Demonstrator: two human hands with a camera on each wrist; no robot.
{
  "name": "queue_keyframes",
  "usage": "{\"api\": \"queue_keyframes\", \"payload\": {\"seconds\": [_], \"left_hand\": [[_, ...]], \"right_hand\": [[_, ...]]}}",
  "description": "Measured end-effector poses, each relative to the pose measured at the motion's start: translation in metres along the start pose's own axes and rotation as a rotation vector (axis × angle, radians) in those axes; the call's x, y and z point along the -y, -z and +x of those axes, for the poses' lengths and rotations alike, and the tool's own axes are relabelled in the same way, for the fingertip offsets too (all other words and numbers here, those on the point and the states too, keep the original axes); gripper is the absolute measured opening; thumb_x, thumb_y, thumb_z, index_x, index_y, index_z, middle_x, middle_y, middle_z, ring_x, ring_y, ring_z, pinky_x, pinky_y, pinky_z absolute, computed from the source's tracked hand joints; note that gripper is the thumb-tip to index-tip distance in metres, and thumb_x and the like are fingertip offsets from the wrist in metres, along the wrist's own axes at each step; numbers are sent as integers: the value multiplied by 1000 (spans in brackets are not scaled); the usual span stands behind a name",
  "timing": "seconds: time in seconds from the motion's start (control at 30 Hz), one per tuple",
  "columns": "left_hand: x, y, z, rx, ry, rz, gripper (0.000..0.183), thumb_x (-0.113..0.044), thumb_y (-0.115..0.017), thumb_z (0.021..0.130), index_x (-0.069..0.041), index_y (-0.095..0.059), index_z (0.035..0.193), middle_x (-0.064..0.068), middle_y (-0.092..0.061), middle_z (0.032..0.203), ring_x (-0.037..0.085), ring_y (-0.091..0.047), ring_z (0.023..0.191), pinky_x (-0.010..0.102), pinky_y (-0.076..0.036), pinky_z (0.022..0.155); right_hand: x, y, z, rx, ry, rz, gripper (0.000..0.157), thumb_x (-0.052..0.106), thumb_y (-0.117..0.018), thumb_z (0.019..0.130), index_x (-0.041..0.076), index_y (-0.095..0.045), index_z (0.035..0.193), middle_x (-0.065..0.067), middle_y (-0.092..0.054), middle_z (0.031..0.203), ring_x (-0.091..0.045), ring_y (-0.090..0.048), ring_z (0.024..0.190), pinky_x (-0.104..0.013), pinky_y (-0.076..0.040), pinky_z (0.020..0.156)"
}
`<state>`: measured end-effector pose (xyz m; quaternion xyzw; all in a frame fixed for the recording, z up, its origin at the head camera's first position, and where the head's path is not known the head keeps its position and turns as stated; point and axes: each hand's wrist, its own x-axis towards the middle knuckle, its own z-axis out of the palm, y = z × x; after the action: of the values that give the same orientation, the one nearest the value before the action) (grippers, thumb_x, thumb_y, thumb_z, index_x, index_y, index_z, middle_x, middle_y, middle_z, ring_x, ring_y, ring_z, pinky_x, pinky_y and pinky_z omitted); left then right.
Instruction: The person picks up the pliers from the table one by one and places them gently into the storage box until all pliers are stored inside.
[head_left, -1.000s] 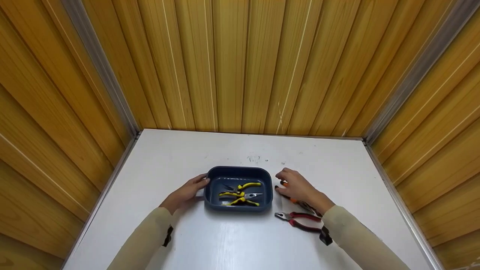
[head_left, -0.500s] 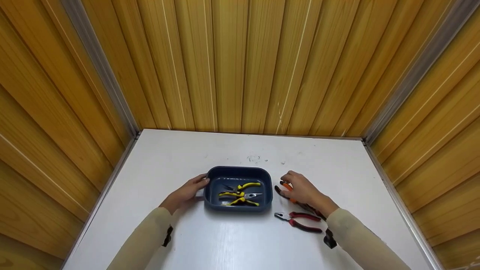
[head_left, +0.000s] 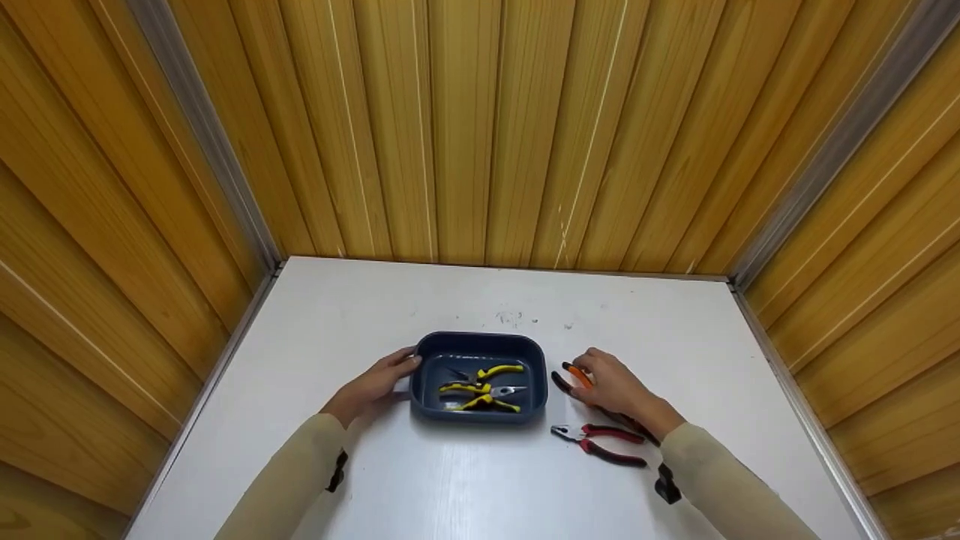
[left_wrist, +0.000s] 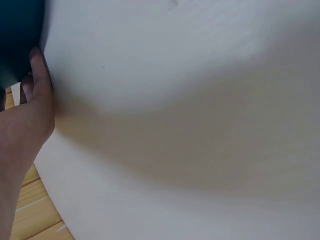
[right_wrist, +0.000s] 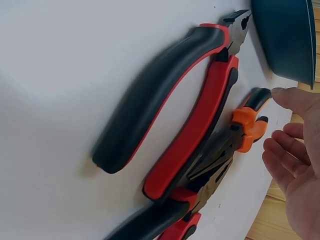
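Note:
A dark blue rectangular dish [head_left: 480,418] sits mid-table with several yellow-and-black pliers [head_left: 499,391] inside. At its left end my left hand [head_left: 373,384] holds the dish, thumb on the rim; some of those fingers are hidden. My right hand [head_left: 616,386] hovers over orange-and-black pliers [right_wrist: 244,125] right of the dish. Its thumb tip meets or overlaps a black handle end in the right wrist view, and the other fingers bend loosely around nothing. Nearer me lie red-and-black pliers [head_left: 611,444], handles spread. Another red-and-black pair [right_wrist: 185,197] is partly hidden in the head view by my right wrist.
The white tabletop [head_left: 450,487] has small dark marks [head_left: 510,319] beyond the dish. Wood-patterned panels [head_left: 487,135] wall it in at the back and both sides, with grey metal posts [head_left: 217,142] in the corners.
My right hand has drawn back slightly to the right and toward me, uncovering more of the orange-and-black handles. The left hand and dish have stayed in place.

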<state>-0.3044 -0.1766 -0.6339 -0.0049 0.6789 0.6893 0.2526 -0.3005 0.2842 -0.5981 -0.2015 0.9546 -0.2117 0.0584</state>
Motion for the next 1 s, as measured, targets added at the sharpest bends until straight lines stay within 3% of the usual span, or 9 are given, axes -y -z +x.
{"api": "queue_keyframes", "payload": {"seconds": [0.47,0.67,0.9,1.0], "left_hand": [[-1,-1,-2,-19,-11,81,65,-39,-60,109,-13,-39,165,15,-41,165,35,-31,155,49,-48,113],[-2,-1,-3,-2,-10,9,62,-36,-59,111,-11,-39,164,16,-43,164,32,-35,151,48,-52,108],[-2,-2,-5,-18,-7,58,66,-40,-59,110,-11,-38,165,17,-41,165,36,-30,155,48,-48,112],[-3,-3,-5,-16,0,31,65,-38,-60,110,-11,-37,165,18,-40,165,36,-31,154,49,-49,112]], "right_hand": [[-15,-6,-9,2,-49,-25,46,22,-87,89,0,-71,125,-8,-63,109,-21,-56,93,-45,-54,88],[-19,-9,-11,7,-80,-20,44,24,-89,88,2,-72,123,-3,-62,104,-19,-54,89,-41,-54,85],[-20,-12,-14,-11,-69,-17,42,22,-90,87,0,-72,118,-2,-62,97,-18,-54,84,-40,-54,80],[-20,-14,-14,-12,-81,-6,42,22,-90,87,1,-72,118,-2,-62,95,-18,-54,83,-39,-53,78]]}}
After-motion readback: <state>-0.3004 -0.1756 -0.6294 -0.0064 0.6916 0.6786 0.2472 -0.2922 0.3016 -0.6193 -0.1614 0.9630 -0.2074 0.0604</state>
